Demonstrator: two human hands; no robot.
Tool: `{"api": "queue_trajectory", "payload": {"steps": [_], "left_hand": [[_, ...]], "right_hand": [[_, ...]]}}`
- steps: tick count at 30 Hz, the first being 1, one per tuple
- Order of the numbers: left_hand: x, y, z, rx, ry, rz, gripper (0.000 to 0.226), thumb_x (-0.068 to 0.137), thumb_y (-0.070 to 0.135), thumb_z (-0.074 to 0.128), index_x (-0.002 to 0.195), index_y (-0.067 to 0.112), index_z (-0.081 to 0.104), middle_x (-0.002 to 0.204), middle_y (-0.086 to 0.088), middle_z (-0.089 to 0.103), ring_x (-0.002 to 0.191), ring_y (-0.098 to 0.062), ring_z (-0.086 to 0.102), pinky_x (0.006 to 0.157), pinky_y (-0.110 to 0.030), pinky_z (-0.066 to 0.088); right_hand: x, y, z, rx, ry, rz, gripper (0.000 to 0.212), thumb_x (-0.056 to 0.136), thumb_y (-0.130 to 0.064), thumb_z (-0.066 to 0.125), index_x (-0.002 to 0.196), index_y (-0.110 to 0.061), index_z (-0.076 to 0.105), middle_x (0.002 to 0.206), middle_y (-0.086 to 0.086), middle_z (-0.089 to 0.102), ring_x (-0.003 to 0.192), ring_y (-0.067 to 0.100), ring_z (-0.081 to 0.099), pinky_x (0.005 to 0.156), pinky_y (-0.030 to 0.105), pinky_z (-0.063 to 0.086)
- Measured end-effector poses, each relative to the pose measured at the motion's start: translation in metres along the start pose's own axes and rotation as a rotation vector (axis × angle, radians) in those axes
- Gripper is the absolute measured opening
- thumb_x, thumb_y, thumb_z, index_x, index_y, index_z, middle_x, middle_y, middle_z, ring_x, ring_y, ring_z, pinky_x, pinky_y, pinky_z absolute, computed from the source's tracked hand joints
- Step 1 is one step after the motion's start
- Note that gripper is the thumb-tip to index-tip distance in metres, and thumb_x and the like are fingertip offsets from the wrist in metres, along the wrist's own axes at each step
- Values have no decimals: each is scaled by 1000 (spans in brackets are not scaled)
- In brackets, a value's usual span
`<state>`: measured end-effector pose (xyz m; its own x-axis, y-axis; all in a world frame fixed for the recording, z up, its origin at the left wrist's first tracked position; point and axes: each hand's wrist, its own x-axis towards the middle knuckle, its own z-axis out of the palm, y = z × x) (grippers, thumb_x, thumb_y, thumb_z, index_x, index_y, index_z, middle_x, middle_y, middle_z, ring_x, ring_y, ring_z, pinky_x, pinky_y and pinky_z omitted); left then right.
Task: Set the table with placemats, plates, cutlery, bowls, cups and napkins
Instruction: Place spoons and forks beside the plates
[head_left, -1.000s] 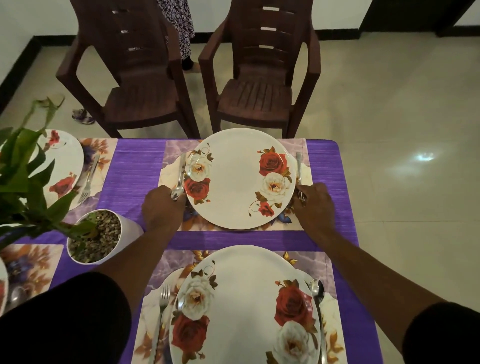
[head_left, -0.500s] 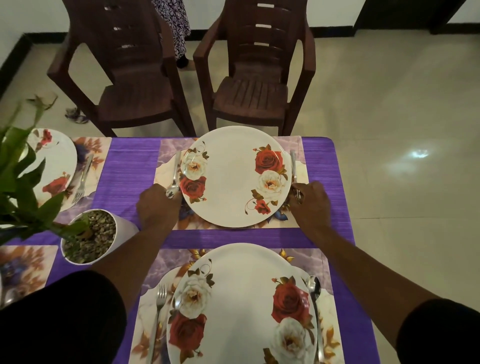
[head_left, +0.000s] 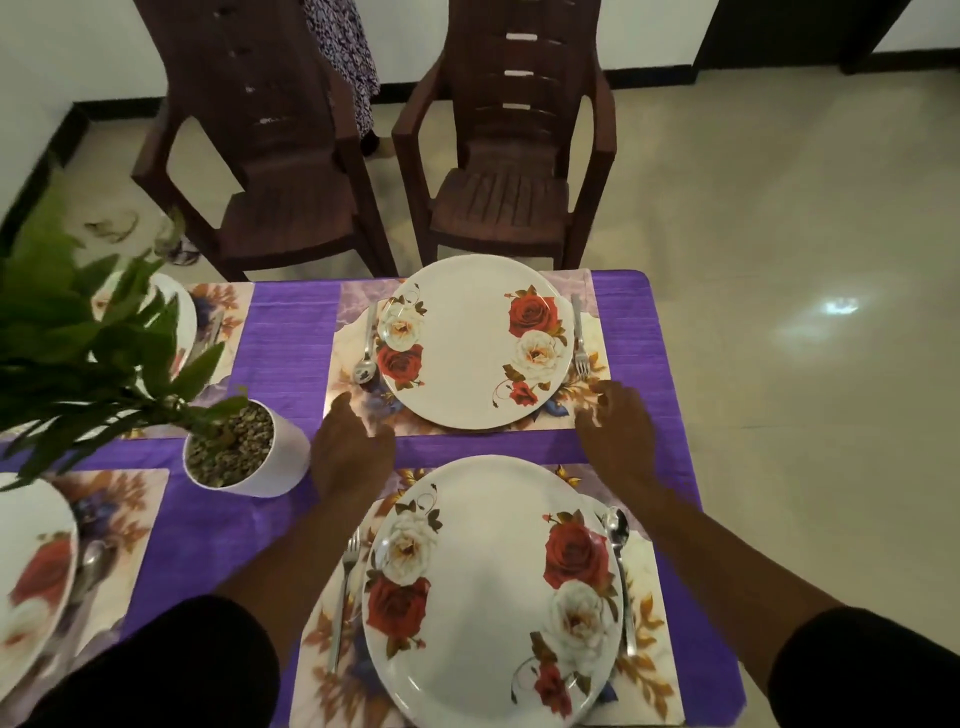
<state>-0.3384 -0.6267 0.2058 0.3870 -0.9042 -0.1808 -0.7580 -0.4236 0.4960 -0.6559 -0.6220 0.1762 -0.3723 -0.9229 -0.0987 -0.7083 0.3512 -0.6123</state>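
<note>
On the far floral placemat (head_left: 592, 410) lies a white rose-patterned plate (head_left: 467, 343), with a spoon (head_left: 366, 348) along its left side and a fork (head_left: 579, 338) along its right. My left hand (head_left: 348, 447) hovers near the mat's front left corner, fingers loose and empty. My right hand (head_left: 618, 431) hovers by the front right corner, fingers spread and empty. Closer to me a second plate (head_left: 493, 587) sits on its own placemat (head_left: 649, 649), flanked by a fork (head_left: 343, 597) on the left and a spoon (head_left: 621, 566) on the right.
A white pot (head_left: 249, 452) with a leafy plant (head_left: 78, 343) stands left of my left hand. Two more place settings sit at the left, one far (head_left: 218, 322) and one near (head_left: 36, 566). Two brown chairs (head_left: 509, 156) stand beyond the purple tablecloth (head_left: 285, 364).
Both hands have let go of the far spoon and fork and drawn back toward me. The cutlery now lies beside the far plate.
</note>
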Motion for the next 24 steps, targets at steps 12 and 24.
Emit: {"api": "queue_trajectory", "payload": {"steps": [12,24], "left_hand": [[-62,19,-49,-176,-183,324,23,94,18,68,116,19,74,116,2,75,109,-19,69,100,-41,53],[-166,-131,-165,-286,-76,144,13,96,26,70,105,31,77,103,17,76,92,-3,71,89,-29,56]], "right_hand": [[-44,-97,-30,96,-192,-299,11,91,-20,68,101,-18,70,95,-1,71,91,21,65,81,34,50],[-190,-228,25,-131,-776,-857,16,93,-26,69,107,-21,75,103,-3,77,95,16,70,83,28,51]]}}
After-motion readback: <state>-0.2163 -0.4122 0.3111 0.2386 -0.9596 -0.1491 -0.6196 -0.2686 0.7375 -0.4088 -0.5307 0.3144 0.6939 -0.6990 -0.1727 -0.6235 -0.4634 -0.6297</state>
